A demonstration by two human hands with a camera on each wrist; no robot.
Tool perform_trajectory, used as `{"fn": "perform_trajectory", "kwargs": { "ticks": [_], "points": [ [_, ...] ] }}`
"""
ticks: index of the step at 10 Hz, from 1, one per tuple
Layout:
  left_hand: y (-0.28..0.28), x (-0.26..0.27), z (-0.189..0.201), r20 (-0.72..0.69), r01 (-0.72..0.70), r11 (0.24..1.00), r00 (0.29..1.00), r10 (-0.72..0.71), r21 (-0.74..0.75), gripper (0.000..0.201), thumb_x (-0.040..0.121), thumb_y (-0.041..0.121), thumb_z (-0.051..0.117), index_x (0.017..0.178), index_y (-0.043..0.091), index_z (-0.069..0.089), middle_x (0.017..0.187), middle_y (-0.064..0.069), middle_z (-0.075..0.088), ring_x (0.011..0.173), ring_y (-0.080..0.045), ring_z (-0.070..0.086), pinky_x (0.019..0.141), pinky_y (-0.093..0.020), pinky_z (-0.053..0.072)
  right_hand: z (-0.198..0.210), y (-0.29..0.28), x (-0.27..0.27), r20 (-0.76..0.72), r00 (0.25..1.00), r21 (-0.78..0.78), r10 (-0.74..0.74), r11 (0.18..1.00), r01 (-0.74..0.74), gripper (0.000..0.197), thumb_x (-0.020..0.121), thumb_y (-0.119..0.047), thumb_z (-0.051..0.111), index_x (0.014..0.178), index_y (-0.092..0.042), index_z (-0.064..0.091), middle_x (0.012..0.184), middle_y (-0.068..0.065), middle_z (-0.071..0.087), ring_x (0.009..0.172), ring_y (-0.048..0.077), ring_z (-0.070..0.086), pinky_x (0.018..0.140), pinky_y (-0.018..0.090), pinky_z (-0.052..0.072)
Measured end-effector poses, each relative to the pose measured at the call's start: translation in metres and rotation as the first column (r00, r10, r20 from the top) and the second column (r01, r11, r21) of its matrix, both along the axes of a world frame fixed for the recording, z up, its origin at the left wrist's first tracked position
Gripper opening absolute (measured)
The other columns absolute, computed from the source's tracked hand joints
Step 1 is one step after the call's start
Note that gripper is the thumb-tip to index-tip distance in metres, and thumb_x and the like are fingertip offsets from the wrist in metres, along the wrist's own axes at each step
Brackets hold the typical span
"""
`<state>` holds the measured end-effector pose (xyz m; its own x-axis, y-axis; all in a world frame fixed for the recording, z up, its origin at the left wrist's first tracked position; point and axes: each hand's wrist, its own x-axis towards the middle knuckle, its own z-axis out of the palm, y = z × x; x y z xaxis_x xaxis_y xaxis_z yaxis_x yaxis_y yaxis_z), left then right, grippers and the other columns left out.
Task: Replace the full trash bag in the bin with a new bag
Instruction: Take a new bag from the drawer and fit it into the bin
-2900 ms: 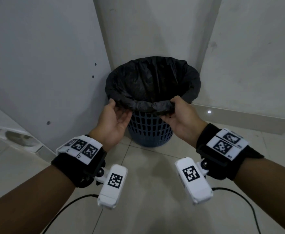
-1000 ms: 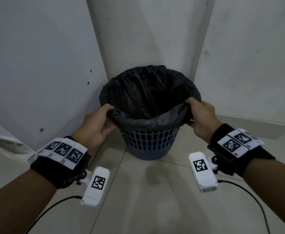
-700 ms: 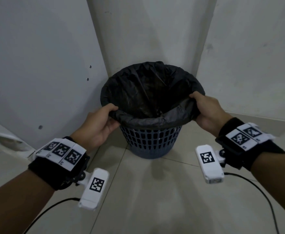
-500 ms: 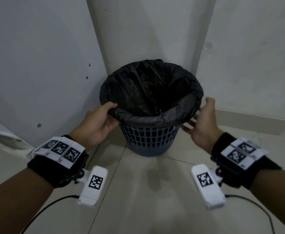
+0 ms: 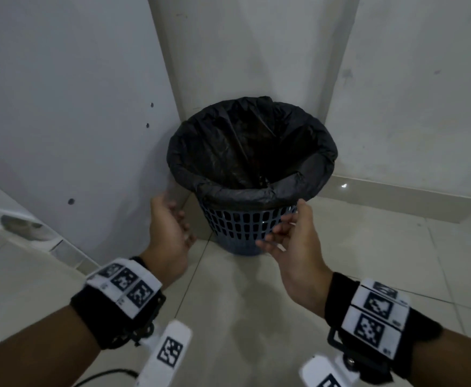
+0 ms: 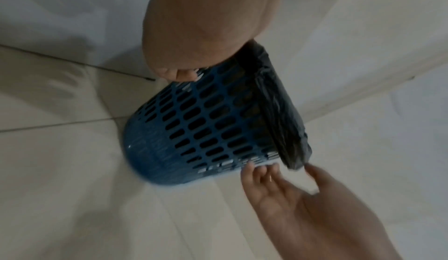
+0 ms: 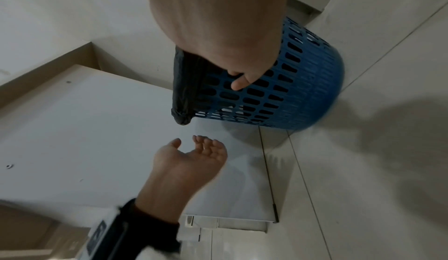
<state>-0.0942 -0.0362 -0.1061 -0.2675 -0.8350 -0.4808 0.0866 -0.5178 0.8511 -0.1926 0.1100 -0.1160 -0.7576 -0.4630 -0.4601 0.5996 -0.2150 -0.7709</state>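
Note:
A blue slotted plastic bin [image 5: 245,227] stands on the floor in a wall corner. A black trash bag [image 5: 245,152] lines it, with its edge folded down over the rim all round. My left hand [image 5: 173,219] is open just left of the bin, palm turned toward it, holding nothing. In front of the bin's lower wall my right hand [image 5: 287,233] is open with fingers spread, close to the slots. The left wrist view shows the bin [image 6: 206,126], the bag fold [image 6: 278,110] and my right hand [image 6: 278,187]. The right wrist view shows the bin [image 7: 290,91] and my left hand [image 7: 194,158].
Walls close in behind and on both sides of the bin. A white panel [image 5: 61,121] leans along the left wall, with a white object [image 5: 19,227] at its foot. A skirting board [image 5: 410,196] runs on the right. Tiled floor [image 5: 242,317] lies in front.
Both hands slid along the bag's fold from the front to the sides. The right hand let go first, then the left. Both now hang lower beside the bin wall.

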Motion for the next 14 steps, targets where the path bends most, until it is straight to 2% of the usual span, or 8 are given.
{"fn": "perform_trajectory", "kwargs": {
  "ticks": [2,4,6,7,9,12,13,14],
  "points": [
    [0.035,-0.007,-0.006,-0.098,0.204,0.978,0.975,-0.198,0.049,0.038,0.100,0.055,0.042,0.105,0.025,0.065,0.086,0.004,0.061,0.070,-0.013,0.050,0.069,-0.032,0.046,0.003,-0.008,-0.006,-0.091,0.995,-0.033,-0.026,0.999,0.023,0.042,0.104,-0.044,0.040,0.114,-0.007,0.056,0.081,0.007,0.053,0.066,0.016,0.055,0.074,0.037,0.062],
    [0.030,-0.021,0.002,-0.130,0.252,0.968,0.960,-0.249,0.009,0.022,0.105,0.032,0.047,0.104,0.016,0.063,0.080,0.003,0.058,0.067,-0.009,0.052,0.061,-0.026,0.050,0.009,-0.013,-0.017,-0.150,0.989,-0.080,0.010,0.997,-0.022,0.021,0.109,-0.023,0.035,0.101,-0.013,0.052,0.081,0.005,0.051,0.066,0.014,0.052,0.077,0.037,0.062],
    [0.021,-0.021,0.002,-0.004,0.236,0.972,0.972,-0.236,-0.011,0.018,0.097,0.041,0.059,0.093,0.023,0.063,0.079,0.008,0.058,0.072,-0.009,0.051,0.063,-0.025,0.050,0.007,-0.005,-0.038,-0.116,0.991,-0.006,-0.069,0.998,0.069,0.015,0.094,-0.013,0.065,0.100,-0.011,0.052,0.078,0.006,0.056,0.063,0.015,0.054,0.073,0.035,0.062],
    [0.021,-0.019,0.000,0.018,0.209,0.978,0.978,-0.209,0.017,0.020,0.095,0.041,0.061,0.084,0.024,0.056,0.072,0.009,0.051,0.070,-0.009,0.047,0.066,-0.027,0.046,0.011,-0.003,-0.051,-0.114,0.976,-0.074,-0.186,0.981,0.178,0.015,0.094,-0.008,0.054,0.110,-0.008,0.055,0.082,0.008,0.054,0.063,0.015,0.054,0.068,0.030,0.060],
    [0.023,-0.021,0.000,0.016,0.214,0.977,0.977,-0.215,0.019,0.027,0.096,0.040,0.059,0.075,0.025,0.052,0.064,0.009,0.048,0.062,-0.009,0.044,0.066,-0.028,0.043,0.023,-0.008,-0.064,-0.097,0.990,-0.165,-0.100,0.983,0.083,0.038,0.094,-0.037,0.062,0.118,-0.008,0.066,0.099,0.005,0.074,0.082,0.017,0.071,0.083,0.031,0.061],
    [0.020,-0.016,-0.011,-0.084,0.268,0.962,0.961,-0.263,0.054,0.023,0.094,0.044,0.055,0.078,0.028,0.053,0.066,0.008,0.047,0.056,-0.010,0.041,0.061,-0.027,0.038,0.027,-0.007,-0.072,-0.042,0.999,-0.255,-0.030,0.967,0.018,0.030,0.095,-0.019,0.060,0.118,0.000,0.062,0.086,0.009,0.073,0.078,0.020,0.072,0.083,0.036,0.061],
    [0.022,-0.013,-0.025,0.041,0.329,0.944,0.943,-0.331,0.032,0.021,0.095,0.036,0.054,0.077,0.025,0.054,0.066,0.007,0.049,0.057,-0.011,0.042,0.059,-0.028,0.039,0.004,0.003,-0.066,0.015,0.993,-0.127,-0.116,0.985,0.117,0.024,0.096,-0.039,0.051,0.096,-0.015,0.051,0.067,0.005,0.055,0.061,0.022,0.058,0.080,0.042,0.056],
    [0.025,-0.010,-0.044,0.241,0.441,0.895,0.863,-0.444,0.067,0.012,0.097,0.034,0.054,0.097,0.023,0.061,0.087,0.004,0.061,0.074,-0.014,0.053,0.064,-0.028,0.047,-0.033,0.010,-0.055,-0.009,0.998,0.142,0.057,0.988,-0.055,0.031,0.099,-0.043,0.044,0.087,-0.014,0.048,0.072,0.008,0.052,0.062,0.026,0.053,0.070,0.041,0.052]
  ]
}}
